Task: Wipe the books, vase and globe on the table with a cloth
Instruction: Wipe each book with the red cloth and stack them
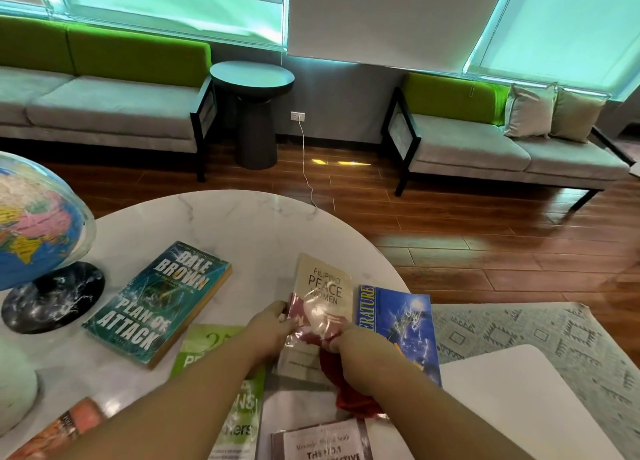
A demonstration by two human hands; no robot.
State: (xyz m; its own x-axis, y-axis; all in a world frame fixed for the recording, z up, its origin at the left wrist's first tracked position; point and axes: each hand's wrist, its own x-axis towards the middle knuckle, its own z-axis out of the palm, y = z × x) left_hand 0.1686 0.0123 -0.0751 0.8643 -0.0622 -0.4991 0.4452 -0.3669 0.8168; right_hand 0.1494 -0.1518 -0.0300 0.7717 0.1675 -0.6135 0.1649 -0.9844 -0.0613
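I judge we're early: my left grip (273, 328) pinches the edge of the cream plastic-wrapped paperback (323, 285) on the white marble bench (242, 217), my right grip (353, 345) clutches the red cloth (343, 394) pressed on its cover (blue plastic globe (34, 224) and teal paperback (156, 304) await, I reckon).

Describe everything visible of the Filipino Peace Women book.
The Filipino Peace Women book is a cream paperback with a maroon picture, wrapped in glossy clear plastic. It lies face up on the white marble table, beside the blue Literature book. The left hand holds its left edge; the right hand holds a red cloth against its lower part.
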